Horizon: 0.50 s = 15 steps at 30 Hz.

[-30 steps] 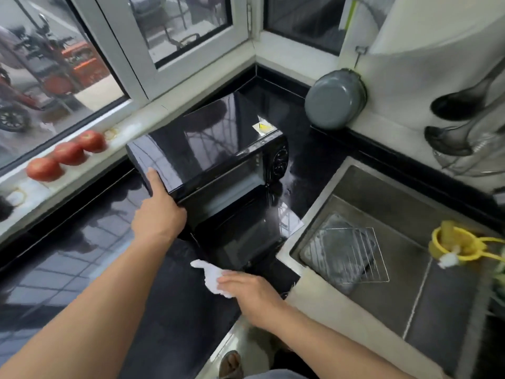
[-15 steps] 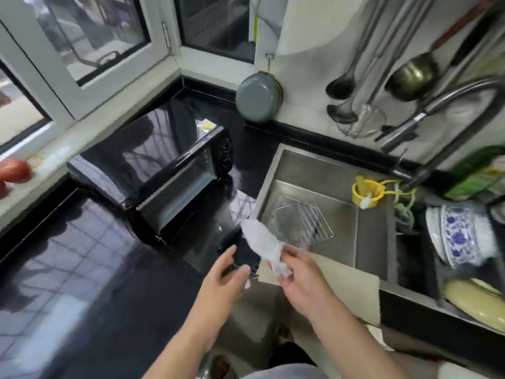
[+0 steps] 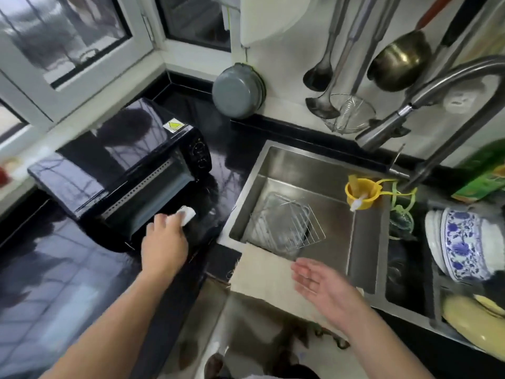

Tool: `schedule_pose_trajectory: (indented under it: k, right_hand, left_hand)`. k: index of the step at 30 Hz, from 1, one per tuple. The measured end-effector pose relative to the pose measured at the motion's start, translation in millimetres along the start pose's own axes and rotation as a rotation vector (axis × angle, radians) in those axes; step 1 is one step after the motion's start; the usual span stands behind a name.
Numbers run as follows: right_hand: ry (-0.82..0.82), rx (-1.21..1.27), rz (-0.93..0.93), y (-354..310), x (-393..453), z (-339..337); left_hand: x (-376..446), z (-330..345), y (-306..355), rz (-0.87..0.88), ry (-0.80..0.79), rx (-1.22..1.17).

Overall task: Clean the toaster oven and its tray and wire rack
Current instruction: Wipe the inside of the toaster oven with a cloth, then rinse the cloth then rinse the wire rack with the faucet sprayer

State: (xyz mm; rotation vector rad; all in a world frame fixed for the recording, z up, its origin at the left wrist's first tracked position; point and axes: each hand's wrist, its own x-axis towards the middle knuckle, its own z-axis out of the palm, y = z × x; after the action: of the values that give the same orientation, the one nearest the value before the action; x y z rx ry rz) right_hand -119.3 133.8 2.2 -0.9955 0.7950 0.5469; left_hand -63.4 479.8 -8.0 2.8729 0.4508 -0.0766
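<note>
Left of the sink on the black worktop, the toaster oven stands open, its wire rack lying in the sink, while the left hand pinches a white wipe at the oven's mouth, probably about to wipe inside that tight cavity, and the right hand hovers flat and empty.

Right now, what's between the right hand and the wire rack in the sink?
Head view: only the pale front edge of the sink separates the open right hand from the wire rack; nothing else there.
</note>
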Motion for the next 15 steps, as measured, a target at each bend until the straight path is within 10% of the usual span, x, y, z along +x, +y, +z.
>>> schedule_pose_trajectory:
  k: [4,9,12,15]
  right_hand:
    - [-0.065,-0.153,-0.034,-37.6,29.2,-4.3]
    - [-0.139,-0.289,-0.049,-66.8,35.8,-7.4]
    - [-0.179,-0.413,-0.132,-80.1,27.4,-21.5]
    - [-0.351,-0.496,-0.261,-81.7,18.3,-33.3]
  left_hand:
    - [23.6,11.9,0.5,-0.042,-0.476,0.175]
    - [-1.6,9.3,15.6,-0.134,-0.160,0.079]
    - [-24.0,-6.7,89.1,-0.174,-0.050,-0.363]
    - [-59.4,-8.8,191.0,-0.136,-0.358,-0.991]
